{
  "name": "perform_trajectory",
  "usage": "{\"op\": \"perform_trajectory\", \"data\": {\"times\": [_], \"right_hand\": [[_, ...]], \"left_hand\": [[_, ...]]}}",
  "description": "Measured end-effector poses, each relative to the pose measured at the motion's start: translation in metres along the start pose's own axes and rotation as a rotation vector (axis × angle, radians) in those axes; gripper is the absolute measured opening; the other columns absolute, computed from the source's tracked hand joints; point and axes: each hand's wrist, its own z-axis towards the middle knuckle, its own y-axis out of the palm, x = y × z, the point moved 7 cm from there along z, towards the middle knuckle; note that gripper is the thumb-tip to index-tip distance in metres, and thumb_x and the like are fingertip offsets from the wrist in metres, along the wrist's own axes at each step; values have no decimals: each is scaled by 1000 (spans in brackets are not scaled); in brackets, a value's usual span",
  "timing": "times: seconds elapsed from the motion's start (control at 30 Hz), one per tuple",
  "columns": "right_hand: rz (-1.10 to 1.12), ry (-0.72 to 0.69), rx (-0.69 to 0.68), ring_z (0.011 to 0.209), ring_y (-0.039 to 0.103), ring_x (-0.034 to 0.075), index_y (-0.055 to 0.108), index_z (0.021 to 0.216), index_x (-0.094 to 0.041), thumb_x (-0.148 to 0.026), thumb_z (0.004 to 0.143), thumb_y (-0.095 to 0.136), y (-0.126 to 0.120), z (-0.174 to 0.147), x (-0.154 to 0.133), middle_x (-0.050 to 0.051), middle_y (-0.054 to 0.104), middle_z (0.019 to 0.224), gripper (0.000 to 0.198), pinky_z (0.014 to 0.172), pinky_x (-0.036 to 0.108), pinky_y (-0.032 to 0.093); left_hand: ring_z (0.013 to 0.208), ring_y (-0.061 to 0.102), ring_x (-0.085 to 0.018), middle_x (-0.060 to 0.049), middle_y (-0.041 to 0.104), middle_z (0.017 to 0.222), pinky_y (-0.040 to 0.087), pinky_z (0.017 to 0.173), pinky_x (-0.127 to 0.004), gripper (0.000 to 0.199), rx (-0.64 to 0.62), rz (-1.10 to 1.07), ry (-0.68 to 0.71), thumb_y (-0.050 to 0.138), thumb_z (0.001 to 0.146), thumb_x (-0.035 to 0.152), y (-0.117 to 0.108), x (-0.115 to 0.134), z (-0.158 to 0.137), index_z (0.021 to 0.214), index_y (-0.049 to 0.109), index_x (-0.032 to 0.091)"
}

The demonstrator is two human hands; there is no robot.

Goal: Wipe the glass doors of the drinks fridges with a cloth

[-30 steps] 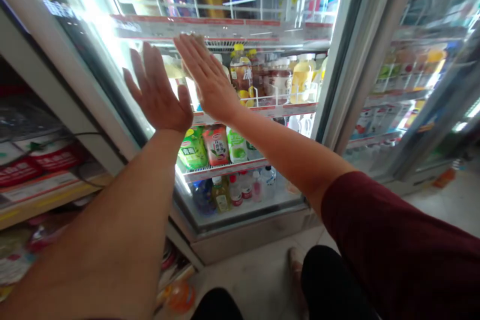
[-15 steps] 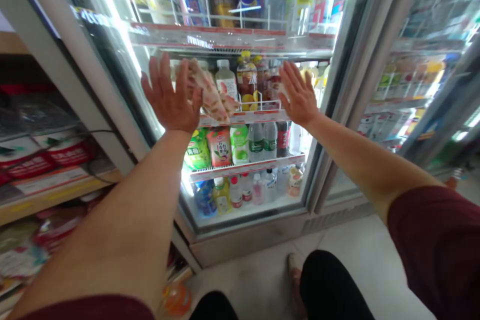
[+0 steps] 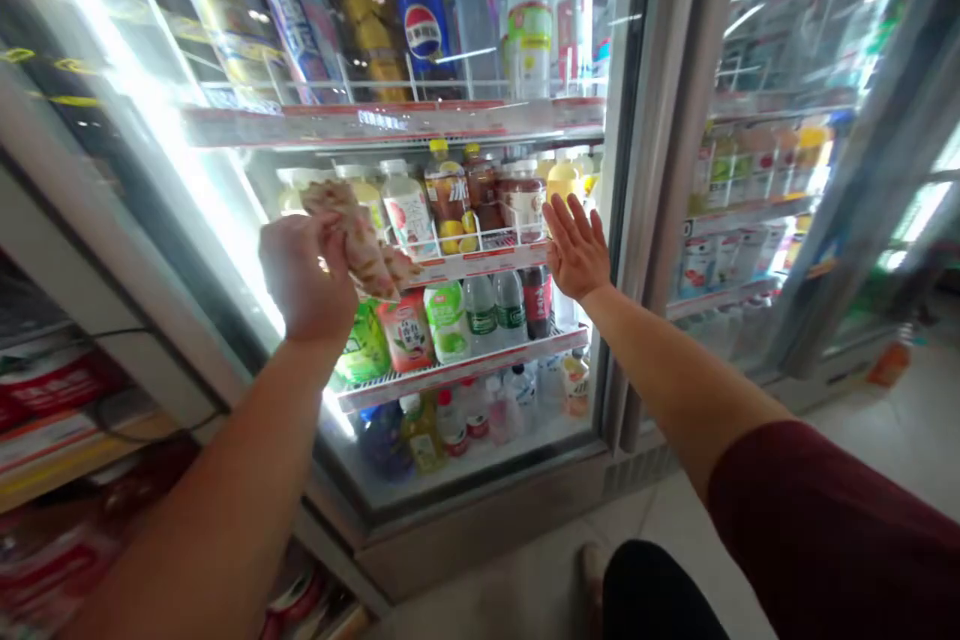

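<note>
My left hand (image 3: 309,275) is closed on a crumpled cloth (image 3: 366,250), pinkish cream with brown spots. The cloth hangs from the fingers in front of the glass door (image 3: 525,475) of a drinks fridge, and whether it touches the glass I cannot tell. On the right, my right hand (image 3: 576,250) lies open with its fingers stretched up against the glass, holding nothing. Behind the glass between the hands stand a white-capped bottle (image 3: 409,205) and a yellow-capped tea bottle (image 3: 450,200).
Shelves inside hold several more drinks, among them a dark cola bottle (image 3: 421,10). A metal door frame (image 3: 660,120) separates this door from another fridge door on the right. At left stand shelves (image 3: 82,455) with packaged goods. Pale floor tiles (image 3: 525,570) lie below.
My left hand has gone from spread fingers to closed around the cloth and has moved down and left. The right hand stays open, shifted slightly lower. The view has turned.
</note>
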Motion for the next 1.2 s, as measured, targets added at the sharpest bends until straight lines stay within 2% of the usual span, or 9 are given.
{"op": "perform_trajectory", "data": {"times": [0.17,0.27,0.37,0.47,0.63,0.8,0.97,1.1,1.2], "right_hand": [[21,20,-21,170,25,26,37,172,-28,-33,109,34,-2,0,-2,2,41,177,63,141,60,16],[23,37,-39,170,24,26,35,172,-30,-31,109,32,-1,1,-5,0,40,178,64,142,60,15],[9,52,-60,171,23,26,34,173,-31,-30,109,32,-1,2,-6,-1,38,178,64,142,60,16],[0,63,-87,170,24,27,34,173,-32,-30,110,32,-1,3,-6,-2,37,179,63,142,60,16],[12,53,-107,171,20,29,20,177,-36,-26,109,34,-2,4,-7,-4,34,180,70,142,64,12],[16,35,-85,171,19,29,11,177,-38,-25,109,30,-2,3,-7,-6,34,180,72,141,65,12],[0,30,-68,171,18,28,13,177,-36,-26,110,27,-3,3,-7,-4,35,180,70,140,67,11],[15,40,-63,171,20,28,18,177,-36,-25,109,31,-4,2,-8,-4,36,179,70,141,65,11],[36,45,-65,171,19,27,17,177,-36,-25,109,32,-3,2,-7,-4,37,179,71,142,64,10]], "left_hand": [[154,46,-32,-13,58,157,36,131,-59,47,-93,-69,-44,42,107,29,26,59,-29,146,67,22],[170,15,-34,-12,29,179,23,137,-64,66,-264,-124,51,44,106,34,56,97,-45,171,38,21],[170,10,-35,-10,29,179,13,139,-64,71,-406,-123,198,50,106,36,76,115,-44,174,33,23],[168,18,-36,-7,39,175,6,139,-67,64,-434,-92,277,52,106,32,77,106,-39,169,43,29],[168,14,-39,-9,33,177,13,137,-71,70,-300,-19,159,56,102,28,63,70,-75,170,42,30],[161,38,-33,-1,55,164,32,134,-66,63,-601,-74,433,56,98,21,73,68,-96,156,59,45],[168,7,-41,-15,23,180,14,135,-73,68,-229,97,264,42,108,30,39,55,-25,174,30,17],[166,-8,-43,-19,9,182,10,133,-79,74,-246,23,108,38,109,35,36,52,-65,176,16,12],[161,34,-39,-9,51,166,31,135,-69,64,-503,-85,271,52,104,35,55,61,-122,168,46,35]]}}
